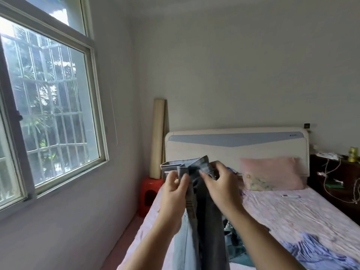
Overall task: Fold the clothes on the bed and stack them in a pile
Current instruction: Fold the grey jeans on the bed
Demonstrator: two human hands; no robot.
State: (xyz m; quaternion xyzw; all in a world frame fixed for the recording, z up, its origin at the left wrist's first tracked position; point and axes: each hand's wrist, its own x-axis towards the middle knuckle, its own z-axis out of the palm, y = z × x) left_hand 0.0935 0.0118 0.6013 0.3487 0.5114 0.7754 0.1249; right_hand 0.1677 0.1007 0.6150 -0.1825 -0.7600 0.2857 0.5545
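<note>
Left hand (173,191) and right hand (222,189) grip jeans (208,221).

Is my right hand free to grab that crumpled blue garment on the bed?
Probably not yet: the right hand is pinching the jeans. The blue garment lies uncovered, so letting go should do.

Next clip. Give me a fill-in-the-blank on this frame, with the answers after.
The left hand and right hand hold blue ____ up over the bed.
The pillow by the headboard is ____.
The stool beside the bed is ____.
A crumpled striped shirt lies on the bed to the person's ____.
Missing words: jeans; pink; red; right.
</note>
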